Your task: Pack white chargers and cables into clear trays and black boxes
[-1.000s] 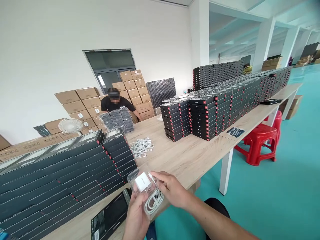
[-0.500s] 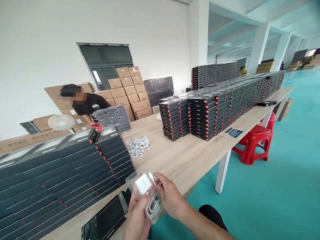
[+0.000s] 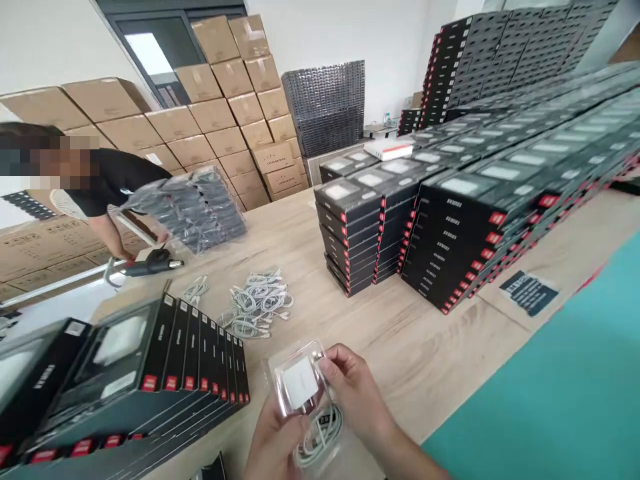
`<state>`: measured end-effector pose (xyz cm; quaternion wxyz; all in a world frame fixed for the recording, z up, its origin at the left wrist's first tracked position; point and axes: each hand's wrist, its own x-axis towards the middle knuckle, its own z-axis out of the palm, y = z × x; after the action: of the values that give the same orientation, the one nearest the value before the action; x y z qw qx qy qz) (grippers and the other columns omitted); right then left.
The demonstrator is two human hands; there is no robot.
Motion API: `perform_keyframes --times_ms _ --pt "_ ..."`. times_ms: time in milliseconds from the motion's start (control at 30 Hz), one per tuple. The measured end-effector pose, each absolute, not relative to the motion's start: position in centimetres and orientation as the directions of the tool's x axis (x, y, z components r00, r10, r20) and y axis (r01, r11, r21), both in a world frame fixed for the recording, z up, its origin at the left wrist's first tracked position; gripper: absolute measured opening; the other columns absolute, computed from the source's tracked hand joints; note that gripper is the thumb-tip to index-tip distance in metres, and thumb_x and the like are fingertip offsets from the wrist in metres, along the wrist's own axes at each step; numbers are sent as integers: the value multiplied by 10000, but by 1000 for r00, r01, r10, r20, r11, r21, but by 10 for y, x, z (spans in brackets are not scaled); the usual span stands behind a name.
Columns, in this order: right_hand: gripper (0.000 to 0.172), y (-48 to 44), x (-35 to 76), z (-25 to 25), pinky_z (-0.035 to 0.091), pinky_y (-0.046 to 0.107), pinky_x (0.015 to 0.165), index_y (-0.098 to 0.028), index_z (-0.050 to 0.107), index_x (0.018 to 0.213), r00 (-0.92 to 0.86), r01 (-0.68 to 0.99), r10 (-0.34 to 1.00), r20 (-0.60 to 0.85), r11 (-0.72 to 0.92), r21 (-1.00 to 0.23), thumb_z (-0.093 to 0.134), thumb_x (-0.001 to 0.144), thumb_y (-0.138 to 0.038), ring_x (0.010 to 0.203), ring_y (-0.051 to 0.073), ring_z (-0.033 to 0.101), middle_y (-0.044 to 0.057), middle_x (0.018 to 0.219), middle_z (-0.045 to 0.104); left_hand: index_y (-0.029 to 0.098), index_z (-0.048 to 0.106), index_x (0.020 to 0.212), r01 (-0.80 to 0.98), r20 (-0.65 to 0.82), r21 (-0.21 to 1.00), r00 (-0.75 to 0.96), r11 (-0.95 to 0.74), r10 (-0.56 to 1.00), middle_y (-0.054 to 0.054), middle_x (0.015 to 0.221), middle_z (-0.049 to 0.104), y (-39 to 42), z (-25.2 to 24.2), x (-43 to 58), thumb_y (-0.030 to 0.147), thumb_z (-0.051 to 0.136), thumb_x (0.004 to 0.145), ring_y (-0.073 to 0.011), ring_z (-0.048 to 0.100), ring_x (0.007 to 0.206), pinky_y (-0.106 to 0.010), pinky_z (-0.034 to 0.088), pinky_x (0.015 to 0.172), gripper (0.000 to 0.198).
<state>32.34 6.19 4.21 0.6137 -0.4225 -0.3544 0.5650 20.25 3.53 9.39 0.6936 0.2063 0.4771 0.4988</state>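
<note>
My left hand is closed around the lower left of a clear plastic tray, its thumb over the front. A white charger plug sits in the tray's upper part. Below it, a coiled white cable with a small black label lies in the lower part. With fingers bent, my right hand pinches the tray's upper right edge; whether a cable end is under the thumb I cannot tell. Beyond the tray, a pile of white cables rests on the wooden table.
Black boxes are stacked at left, and long rows of black boxes stand at right. A person at far left is near a heat gun and wrapped dark packs. Cartons line the wall.
My view has swung left and come closer to the table. The tray stays in my hands. My right fingers have shifted at its upper right edge, where a white cable end showed before.
</note>
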Motion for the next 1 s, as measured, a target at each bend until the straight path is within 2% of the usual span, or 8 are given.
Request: perform_keyframes --times_ms 133,300,367,467,600,733,933,1000 --pt "382 55 343 106 448 244 579 -187 606 773 120 -373 989 -81 -31 -927 629 855 -560 600 133 520 -14 673 596 272 656 1282 -516 -438 756 60 404 897 -94 1132 761 30 160 234 86 790 522 -356 665 1135 -408 541 930 794" --pt "404 56 355 143 464 270 559 -190 623 805 21 -331 999 -35 -26 -943 571 871 -585 581 155 525 -5 648 583 270 633 1308 -584 -351 748 54 315 935 -98 1115 761 21 202 248 82 773 520 -347 688 1084 -432 516 961 822" --pt "395 62 356 148 498 291 619 -183 658 993 -80 -274 997 21 -1 -962 575 877 -552 652 175 577 18 741 625 264 624 1316 -612 -326 740 37 279 945 -117 1106 761 18 207 241 87 782 501 -372 690 1077 -463 517 953 849" --pt "575 71 352 151 530 329 725 -178 556 1340 -235 -131 972 24 -7 -991 604 865 -498 774 200 633 51 907 665 256 609 1328 -639 -313 734 -15 231 950 -138 1117 755 13 209 226 107 795 493 -399 681 1094 -492 516 954 868" --pt "573 72 335 159 481 410 992 -189 534 1414 -296 -9 955 14 12 -1000 504 934 -501 1074 246 647 107 1188 688 275 545 1387 -657 -318 733 -96 180 943 -116 1173 742 8 215 214 107 782 545 -357 670 1140 -448 507 998 890" --pt "605 74 316 167 320 439 1173 -182 533 1427 -278 -6 959 54 55 -998 433 968 -564 1368 258 482 116 1459 551 294 485 1431 -683 -320 708 -83 181 944 -95 1238 720 9 217 206 78 741 613 -300 653 1184 -386 495 1027 884" --pt "631 82 316 176 308 455 1174 -239 533 1432 -381 -90 923 49 15 -996 510 930 -620 1389 276 452 81 1490 522 253 516 1396 -705 -267 690 -39 163 963 -118 1219 725 23 205 180 101 752 603 -319 702 1078 -368 581 861 842" --pt "581 79 317 180 367 449 1123 -261 563 1409 -370 -44 927 62 50 -998 520 936 -597 1307 280 518 76 1410 597 264 500 1407 -708 -254 692 -57 141 965 -109 1202 730 30 204 170 102 740 622 -297 719 1025 -324 596 765 836"
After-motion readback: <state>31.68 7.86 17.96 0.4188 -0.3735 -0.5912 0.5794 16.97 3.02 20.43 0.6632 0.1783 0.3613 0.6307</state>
